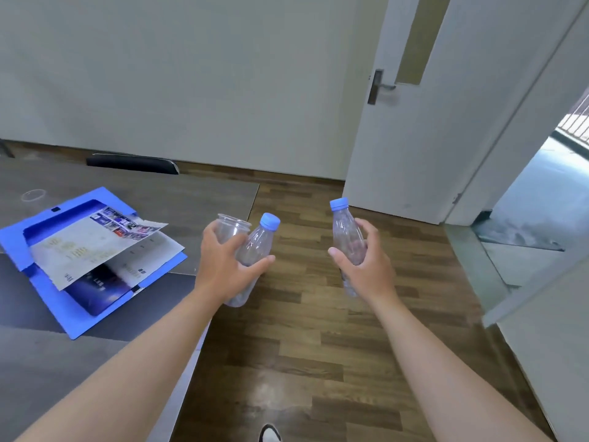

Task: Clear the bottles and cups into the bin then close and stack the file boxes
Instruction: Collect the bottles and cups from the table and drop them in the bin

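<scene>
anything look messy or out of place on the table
The blue plastic file box lies open on the grey table, its loose printed papers fanned crookedly, spilling past its rim. A lone clear plastic cup stands behind it, uncollected.

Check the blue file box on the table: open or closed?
Open. The blue file box lies spread flat, papers exposed inside.
</scene>
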`<state>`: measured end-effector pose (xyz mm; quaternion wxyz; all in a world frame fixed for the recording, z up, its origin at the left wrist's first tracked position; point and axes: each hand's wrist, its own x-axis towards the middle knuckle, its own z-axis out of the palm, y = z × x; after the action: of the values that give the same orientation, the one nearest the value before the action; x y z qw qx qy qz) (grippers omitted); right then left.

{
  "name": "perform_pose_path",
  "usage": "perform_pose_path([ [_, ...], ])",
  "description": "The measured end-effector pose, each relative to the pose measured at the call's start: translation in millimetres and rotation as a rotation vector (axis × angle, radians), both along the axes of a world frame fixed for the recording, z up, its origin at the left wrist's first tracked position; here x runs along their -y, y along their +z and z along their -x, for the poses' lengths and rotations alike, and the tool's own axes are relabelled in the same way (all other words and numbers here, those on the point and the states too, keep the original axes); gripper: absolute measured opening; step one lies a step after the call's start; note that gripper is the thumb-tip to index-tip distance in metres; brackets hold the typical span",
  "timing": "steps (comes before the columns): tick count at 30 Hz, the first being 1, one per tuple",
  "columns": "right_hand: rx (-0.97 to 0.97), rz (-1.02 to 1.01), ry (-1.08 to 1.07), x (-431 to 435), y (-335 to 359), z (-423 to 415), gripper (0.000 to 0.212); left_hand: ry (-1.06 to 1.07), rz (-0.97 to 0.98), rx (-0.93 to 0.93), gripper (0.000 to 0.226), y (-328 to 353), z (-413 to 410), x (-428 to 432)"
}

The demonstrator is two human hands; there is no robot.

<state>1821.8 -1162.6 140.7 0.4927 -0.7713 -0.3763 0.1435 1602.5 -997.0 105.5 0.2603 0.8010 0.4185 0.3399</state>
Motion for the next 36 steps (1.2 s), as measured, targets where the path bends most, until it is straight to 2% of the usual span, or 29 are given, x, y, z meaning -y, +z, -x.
perform_pose_path([
  [9,-0.020,0.013,0.073,-200,20,-85,0.066,0.058,0.041,0.022,0.074,24,-81,-185],
  [15,-0.008,0.016,0.125,-301,14,-130,0.064,0.104,0.036,0.009,0.075,19,-121,-268],
  [28,-0.063,0.023,0.380,-565,-6,-305,0.062,0.395,-0.011,0.002,0.073,19,-264,-474],
  [36,-0.066,0.023,0.549,-713,-6,-346,0.063,0.573,-0.062,-0.034,0.072,24,-289,-573],
])
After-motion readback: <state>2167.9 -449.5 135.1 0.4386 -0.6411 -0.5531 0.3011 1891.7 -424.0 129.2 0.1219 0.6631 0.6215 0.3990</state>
